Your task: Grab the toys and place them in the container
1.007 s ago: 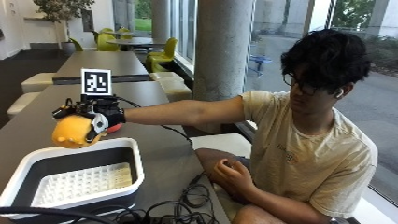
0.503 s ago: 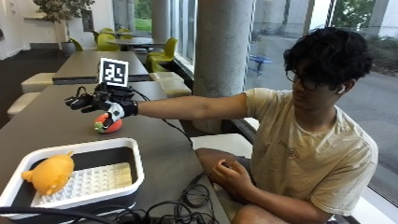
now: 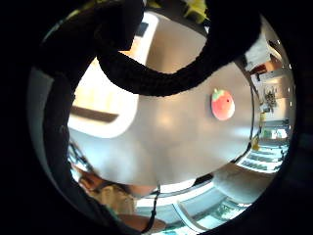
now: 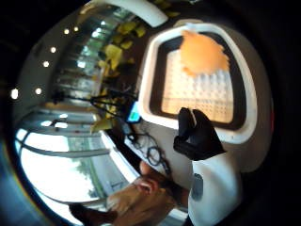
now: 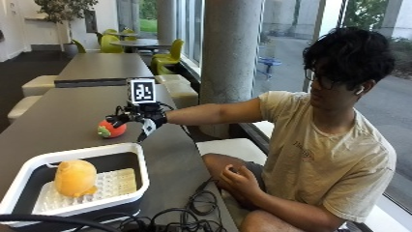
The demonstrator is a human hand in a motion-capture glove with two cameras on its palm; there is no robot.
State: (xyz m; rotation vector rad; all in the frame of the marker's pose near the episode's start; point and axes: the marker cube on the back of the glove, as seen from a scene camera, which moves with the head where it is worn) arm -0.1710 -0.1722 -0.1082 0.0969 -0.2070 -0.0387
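A person sits at the right edge of a long grey tabletop (image 5: 71,111), right arm stretched out over it. The gloved right hand (image 5: 138,120) hangs just above the surface, right beside a small red toy (image 5: 110,129), its grip apart: fingers spread and only loosely bent, closed on nothing. I cannot tell whether a fingertip touches the toy.

The red toy looks like a soft strawberry or tomato, rounded, red-orange, with a green tuft. In the little finger side palm view it lies alone on bare tabletop (image 3: 166,132), slightly oval, the toy (image 3: 222,104) showing its green end at one tip of the oval. It sits toward the middle of the tabletop, well apart from the container.

The container (image 5: 138,166) is a white-rimmed, dark-walled tub with a white studded insert, standing at the near end of the tabletop. An orange plush (image 5: 75,178) rests inside at its left part, rounded and upright; the thumb side palm view shows short stubby limbs at its edge (image 4: 203,52). No readable writing on any toy or on the tub.

Black cables (image 5: 186,212) trail by the near edge.
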